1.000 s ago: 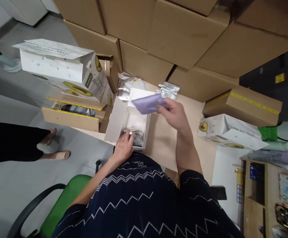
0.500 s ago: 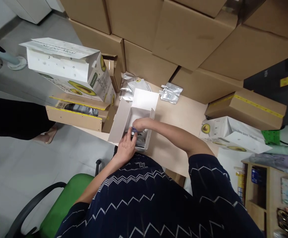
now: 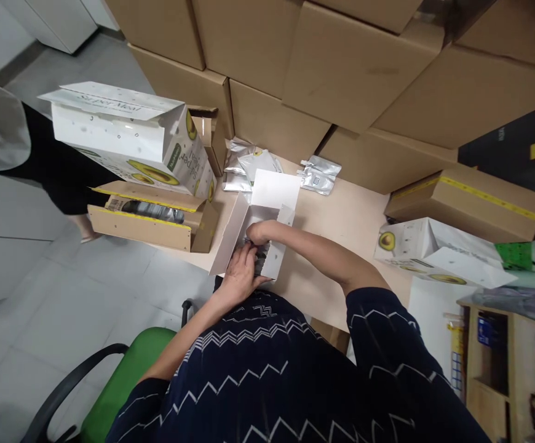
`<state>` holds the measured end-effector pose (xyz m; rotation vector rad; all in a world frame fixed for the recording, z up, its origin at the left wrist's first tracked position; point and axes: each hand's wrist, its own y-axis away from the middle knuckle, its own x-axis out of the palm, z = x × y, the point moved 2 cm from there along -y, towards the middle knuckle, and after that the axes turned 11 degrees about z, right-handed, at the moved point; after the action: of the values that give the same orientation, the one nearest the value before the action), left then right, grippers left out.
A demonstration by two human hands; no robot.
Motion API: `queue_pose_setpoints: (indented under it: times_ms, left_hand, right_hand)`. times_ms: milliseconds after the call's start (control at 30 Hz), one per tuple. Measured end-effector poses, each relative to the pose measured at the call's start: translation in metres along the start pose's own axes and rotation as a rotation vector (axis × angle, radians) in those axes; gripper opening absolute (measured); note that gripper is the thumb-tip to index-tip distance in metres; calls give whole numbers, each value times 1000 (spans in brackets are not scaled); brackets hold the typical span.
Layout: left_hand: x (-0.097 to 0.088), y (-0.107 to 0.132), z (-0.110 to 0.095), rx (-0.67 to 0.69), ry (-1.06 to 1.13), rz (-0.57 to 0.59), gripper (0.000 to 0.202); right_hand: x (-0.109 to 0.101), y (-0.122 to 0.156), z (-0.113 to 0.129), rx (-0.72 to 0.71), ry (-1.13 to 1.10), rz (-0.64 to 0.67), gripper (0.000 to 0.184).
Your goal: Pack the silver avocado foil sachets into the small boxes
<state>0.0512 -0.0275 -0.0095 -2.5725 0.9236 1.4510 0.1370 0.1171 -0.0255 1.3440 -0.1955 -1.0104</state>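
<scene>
An open white carton (image 3: 274,261) stands in front of me, its flaps folded outward and silver pouches (image 3: 261,258) packed inside. My right hand (image 3: 259,232) reaches into it from the right, curled closed; its fingertips and whatever they hold are hidden. Over the carton's near left side lies my left hand (image 3: 240,271), fingers stretched inward onto the contents and thumb spread along the near edge. The two hands almost meet inside the carton.
More silver pouches lie behind the carton (image 3: 240,166) and to its right (image 3: 320,175). Printed avocado boxes stand left (image 3: 157,172) and right (image 3: 427,249). Brown cartons (image 3: 272,114) wall the back. A person (image 3: 59,178) is at the left, beyond a green chair (image 3: 129,369).
My left hand has shifted slightly, its thumb now spread along the carton's near edge. The purple item between my hands is no longer clearly visible. The person at left shows more.
</scene>
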Motion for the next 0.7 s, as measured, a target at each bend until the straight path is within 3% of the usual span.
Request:
queue_pose_setpoints:
  times_ms: [100, 233, 333, 533, 700]
  left_hand:
    - [-6, -2, -2, 23, 76, 36, 67]
    - [-18, -11, 1, -21, 158, 9, 51]
    - [-17, -21, -1, -110, 37, -20, 48]
    - [-6, -34, -10, -225, -255, 67, 50]
    - [-8, -43, -7, -216, -327, 153, 36]
  right_hand:
    - [2, 2, -2, 53, 44, 79, 16]
    - [2, 2, -4, 38, 32, 89, 24]
    - [2, 1, -7, 15, 16, 50, 29]
    - [4, 7, -10, -26, 2, 78, 35]
    - [-5, 39, -5, -10, -1, 64, 27]
